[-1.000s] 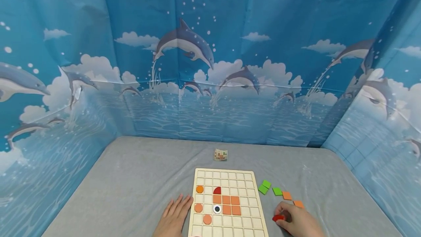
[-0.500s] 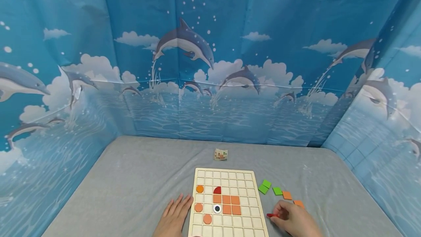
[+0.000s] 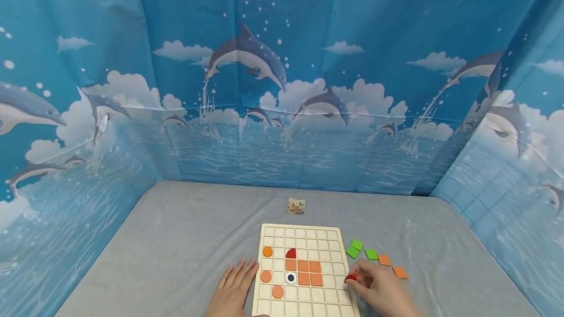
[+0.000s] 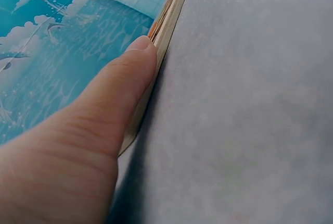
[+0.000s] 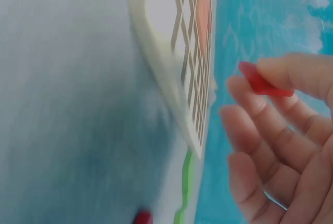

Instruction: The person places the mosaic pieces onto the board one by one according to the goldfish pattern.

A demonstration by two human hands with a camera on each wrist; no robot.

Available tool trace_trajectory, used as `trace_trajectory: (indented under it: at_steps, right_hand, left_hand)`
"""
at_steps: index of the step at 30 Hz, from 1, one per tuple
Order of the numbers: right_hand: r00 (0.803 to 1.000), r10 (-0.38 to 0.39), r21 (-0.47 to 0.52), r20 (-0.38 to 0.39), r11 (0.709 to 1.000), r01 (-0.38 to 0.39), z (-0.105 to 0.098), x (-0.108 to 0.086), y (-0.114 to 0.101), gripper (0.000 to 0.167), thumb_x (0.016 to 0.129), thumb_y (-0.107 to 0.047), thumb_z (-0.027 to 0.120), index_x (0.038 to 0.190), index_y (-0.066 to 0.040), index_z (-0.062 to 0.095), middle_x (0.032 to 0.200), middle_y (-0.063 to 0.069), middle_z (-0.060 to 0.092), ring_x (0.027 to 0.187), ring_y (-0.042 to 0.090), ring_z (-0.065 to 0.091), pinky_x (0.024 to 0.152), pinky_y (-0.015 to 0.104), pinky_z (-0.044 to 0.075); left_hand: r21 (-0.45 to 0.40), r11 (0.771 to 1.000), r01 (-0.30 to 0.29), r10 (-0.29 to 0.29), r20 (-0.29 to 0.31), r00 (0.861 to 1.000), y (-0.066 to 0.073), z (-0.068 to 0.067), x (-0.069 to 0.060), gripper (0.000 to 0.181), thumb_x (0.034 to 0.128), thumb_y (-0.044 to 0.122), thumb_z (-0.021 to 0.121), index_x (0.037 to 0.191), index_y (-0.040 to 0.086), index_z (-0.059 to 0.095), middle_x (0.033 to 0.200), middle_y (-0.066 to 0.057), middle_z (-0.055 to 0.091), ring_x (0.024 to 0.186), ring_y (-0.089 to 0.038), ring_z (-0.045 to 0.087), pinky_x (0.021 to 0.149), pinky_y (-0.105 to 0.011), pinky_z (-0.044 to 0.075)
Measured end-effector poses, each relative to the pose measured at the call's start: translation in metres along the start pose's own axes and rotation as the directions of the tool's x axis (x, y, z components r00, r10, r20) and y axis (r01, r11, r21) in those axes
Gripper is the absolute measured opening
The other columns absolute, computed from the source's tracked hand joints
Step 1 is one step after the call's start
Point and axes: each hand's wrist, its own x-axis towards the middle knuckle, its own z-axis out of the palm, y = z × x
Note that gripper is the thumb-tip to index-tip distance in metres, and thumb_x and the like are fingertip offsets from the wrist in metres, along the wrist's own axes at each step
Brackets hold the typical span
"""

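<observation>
My right hand [image 3: 381, 285] pinches a small red piece [image 3: 351, 278] between thumb and finger, above the right edge of the wooden grid board [image 3: 335, 244]. In the right wrist view the red piece [image 5: 263, 83] has straight sides, its full outline partly covered by the thumb. With fingers stretched out, my left hand [image 3: 235, 287] lies along the board's left edge; its thumb [image 4: 125, 73] touches the board's near edge. Set in the board are a red quarter-circle [image 3: 291, 253], several orange squares [image 3: 304, 279], an eye disc [image 3: 291, 278] and orange discs [image 3: 277, 291].
Green squares [image 3: 354, 251] and orange squares [image 3: 400, 272] lie on the grey cloth right of the board. A small patterned card [image 3: 295, 206] lies beyond it. Another red item [image 5: 143, 216] shows at the right wrist view's bottom edge. Dolphin-printed curtains [image 3: 282, 155] enclose the table.
My right hand has carried the red piece leftward from the cloth to over the board's right edge. The left hand and the pieces on the board stay as they were.
</observation>
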Motion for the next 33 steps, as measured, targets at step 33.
trace_trajectory:
  at_steps: [33]
  right_hand:
    - [0.958, -0.257, -0.003, 0.124, 0.966, 0.26, 0.064, 0.033, -0.054, 0.024, 0.08, -0.029, 0.077, 0.088, -0.022, 0.056, 0.063, -0.02, 0.051, 0.05, -0.001, 0.043, 0.047, 0.019, 0.035]
  left_hand:
    - [-0.017, 0.998, 0.065, -0.063, 0.098, 0.993, 0.003, -0.004, 0.003, 0.103, 0.0734, 0.084, 0.043, 0.145, 0.011, 0.039, 0.146, -0.002, 0.04, 0.135, -0.026, 0.031, 0.104, -0.02, -0.012]
